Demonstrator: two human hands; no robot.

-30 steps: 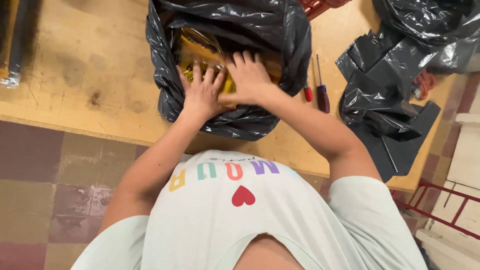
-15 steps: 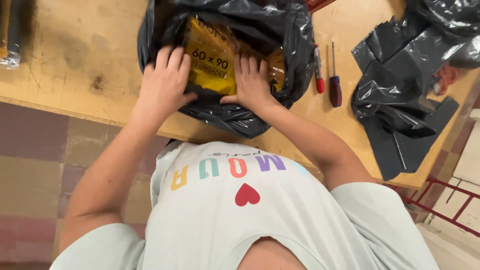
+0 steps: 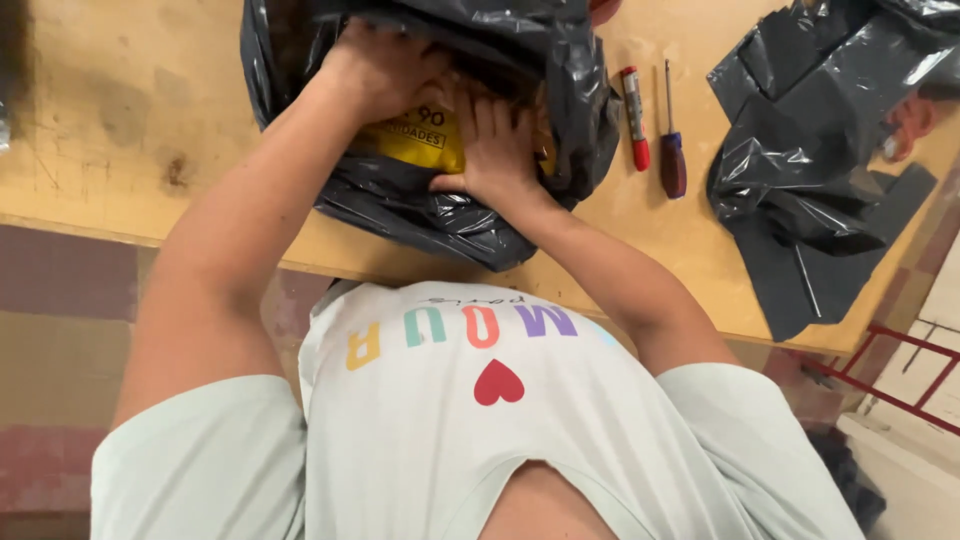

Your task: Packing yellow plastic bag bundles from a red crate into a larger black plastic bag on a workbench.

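Both hands work inside a black plastic bag [image 3: 440, 215] at the bench's [image 3: 100, 130] near edge. The left hand [image 3: 385, 65] seems closed on the bag's rim, holding it open, while the right hand [image 3: 497, 150] presses spread fingers on a yellow packet [image 3: 420, 140].

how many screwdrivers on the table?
2. The red-handled screwdriver and the dark-handled screwdriver lie side by side, right of the black bag holding both hands. The bags may hide more.

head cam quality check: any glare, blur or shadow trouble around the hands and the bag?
Head view: glare streaks on the crinkled black plastic bag; left hand slightly soft and shadowed inside the bag mouth; right hand sharper on the yellow packet; wooden tabletop evenly lit, dark at the top-left corner.
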